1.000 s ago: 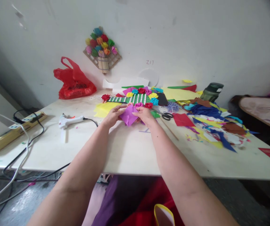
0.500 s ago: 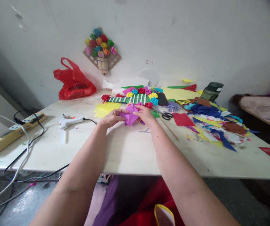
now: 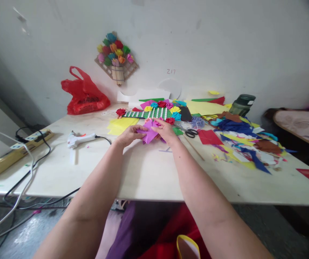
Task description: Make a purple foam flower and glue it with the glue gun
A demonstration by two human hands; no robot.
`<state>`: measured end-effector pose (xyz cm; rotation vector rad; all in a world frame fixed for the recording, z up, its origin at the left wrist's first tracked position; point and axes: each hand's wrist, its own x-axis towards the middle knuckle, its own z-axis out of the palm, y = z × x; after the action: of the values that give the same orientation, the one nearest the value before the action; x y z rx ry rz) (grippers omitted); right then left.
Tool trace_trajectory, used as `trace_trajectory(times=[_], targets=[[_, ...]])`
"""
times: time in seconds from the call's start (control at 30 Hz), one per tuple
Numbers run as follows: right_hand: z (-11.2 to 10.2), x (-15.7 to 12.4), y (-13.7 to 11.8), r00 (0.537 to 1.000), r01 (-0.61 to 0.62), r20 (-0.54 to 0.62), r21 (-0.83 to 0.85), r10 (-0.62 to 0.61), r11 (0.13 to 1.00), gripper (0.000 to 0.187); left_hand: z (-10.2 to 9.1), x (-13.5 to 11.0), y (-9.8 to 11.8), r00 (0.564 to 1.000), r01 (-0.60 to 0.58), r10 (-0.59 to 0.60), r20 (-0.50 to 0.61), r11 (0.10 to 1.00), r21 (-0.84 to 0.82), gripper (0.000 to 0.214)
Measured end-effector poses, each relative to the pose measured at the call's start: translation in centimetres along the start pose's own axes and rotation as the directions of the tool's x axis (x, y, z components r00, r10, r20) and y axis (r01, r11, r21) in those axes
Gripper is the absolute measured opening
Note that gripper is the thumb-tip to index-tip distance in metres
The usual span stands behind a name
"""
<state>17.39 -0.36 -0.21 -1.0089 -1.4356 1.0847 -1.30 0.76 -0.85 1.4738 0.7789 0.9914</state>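
Observation:
A folded piece of purple paper (image 3: pixel 149 133) is held between my two hands above the table's middle. My left hand (image 3: pixel 129 136) pinches its left edge with thumb and fingers. On the other side, my right hand (image 3: pixel 165 130) grips the paper's upper right part, its fingers partly covering it. Just behind lies a green guitar-shaped craft (image 3: pixel 157 113) with white strips and a border of coloured paper roses. A red rose (image 3: pixel 121 112) sits at its narrow left end. Yellow paper sheets (image 3: pixel 119 126) lie beside my left hand.
A white glue gun (image 3: pixel 81 139) and a power strip (image 3: pixel 22 151) lie left, with cables over the table edge. Black-handled scissors (image 3: pixel 191 133), a wooden stick (image 3: pixel 194 148), red paper (image 3: pixel 210 137) and a heap of paper scraps (image 3: pixel 240 133) lie right, near a green bottle (image 3: pixel 242 105). A red bag (image 3: pixel 85 95) stands behind.
My right fingers have shifted slightly over the purple paper, and its outline has changed a little. Both hands keep their hold; the other things stay where they were.

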Motion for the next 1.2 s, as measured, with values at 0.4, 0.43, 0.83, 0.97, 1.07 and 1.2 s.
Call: trace_trajectory(times=[0.4, 0.43, 0.83, 0.97, 1.07, 1.2], targets=[[0.2, -0.9, -1.0, 0.993, -0.047, 0.109, -0.014, 0.048, 0.999, 0.069, 0.1, 0.0, 0.1, 0.998, -0.034, 0.038, -0.049, 0.996, 0.079, 0.040], [0.3, -0.9, -1.0, 0.994, -0.046, 0.102, -0.016, 0.047, 0.999, 0.068, 0.0, 0.0, 0.1, 0.999, -0.030, 0.033, -0.041, 0.997, 0.074, 0.040], [0.5, -1.0, -1.3, 0.997, -0.028, 0.076, -0.066, 0.033, 0.997, 0.063, 0.6, 0.1, 0.3, 0.988, -0.037, 0.056, -0.144, 0.991, 0.128, 0.039], [0.5, -0.8, -1.0, 0.996, -0.022, 0.086, -0.065, 0.027, 0.998, 0.065, 0.7, 0.2, 0.2, 0.982, -0.059, 0.078, -0.171, 0.992, 0.115, 0.038], [0.4, -0.8, -1.0, 0.995, -0.024, 0.094, -0.035, 0.028, 0.999, 0.063, 0.6, 0.2, 0.1, 0.981, -0.077, 0.094, -0.170, 0.992, 0.102, 0.038], [0.0, -0.7, -1.2, 0.991, -0.076, 0.110, 0.034, 0.072, 0.997, 0.055, 0.6, 0.2, 0.1, 0.981, -0.082, 0.095, -0.169, 0.993, 0.083, 0.038]])
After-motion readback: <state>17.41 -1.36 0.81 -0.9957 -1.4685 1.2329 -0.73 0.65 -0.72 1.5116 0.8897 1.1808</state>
